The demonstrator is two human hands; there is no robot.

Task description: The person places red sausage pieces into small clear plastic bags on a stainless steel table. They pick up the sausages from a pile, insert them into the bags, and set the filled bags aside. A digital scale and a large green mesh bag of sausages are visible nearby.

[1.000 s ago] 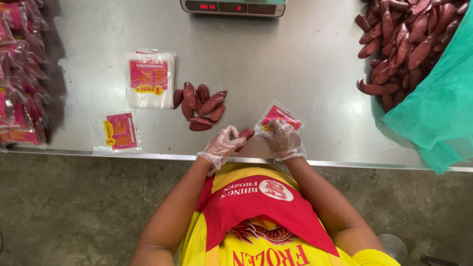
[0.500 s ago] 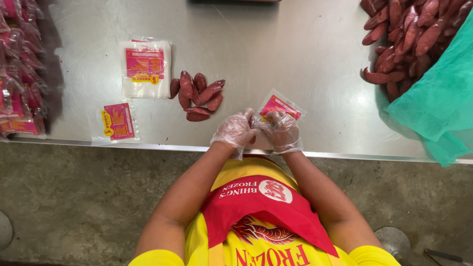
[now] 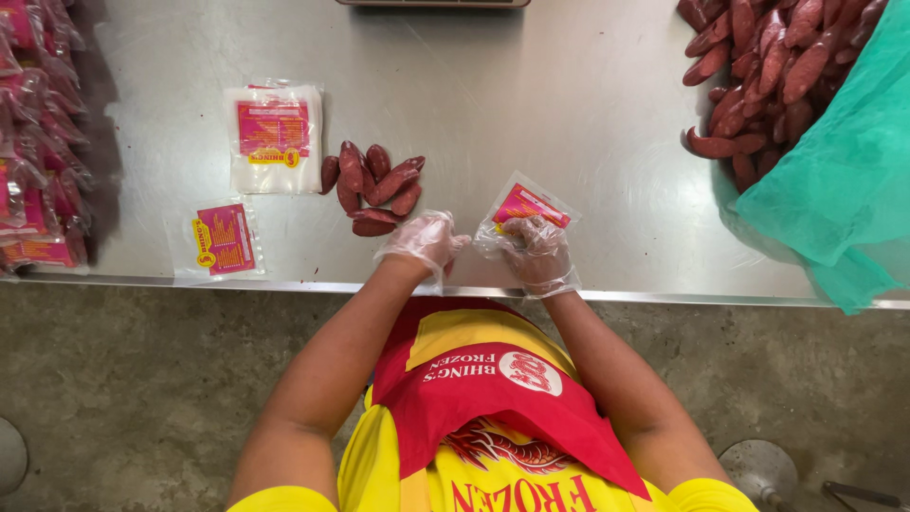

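Observation:
My right hand (image 3: 538, 254), in a clear glove, grips a small clear pouch with a pink label (image 3: 527, 203) just above the steel table's front edge (image 3: 664, 296). My gloved left hand (image 3: 423, 241) is curled beside it, fingertips at the pouch's mouth. A bit of red sausage shows under its fingers. A small heap of dark red sausages (image 3: 373, 184) lies just beyond the left hand.
A stack of empty labelled pouches (image 3: 275, 133) and a single pouch (image 3: 224, 239) lie at the left. Filled packs (image 3: 38, 161) line the far left. A big sausage pile (image 3: 777, 66) lies at the top right, on a green plastic bag (image 3: 834, 180).
My left hand has moved right, from a little apart to right up against the pouch held in my right hand. The right hand has hardly moved.

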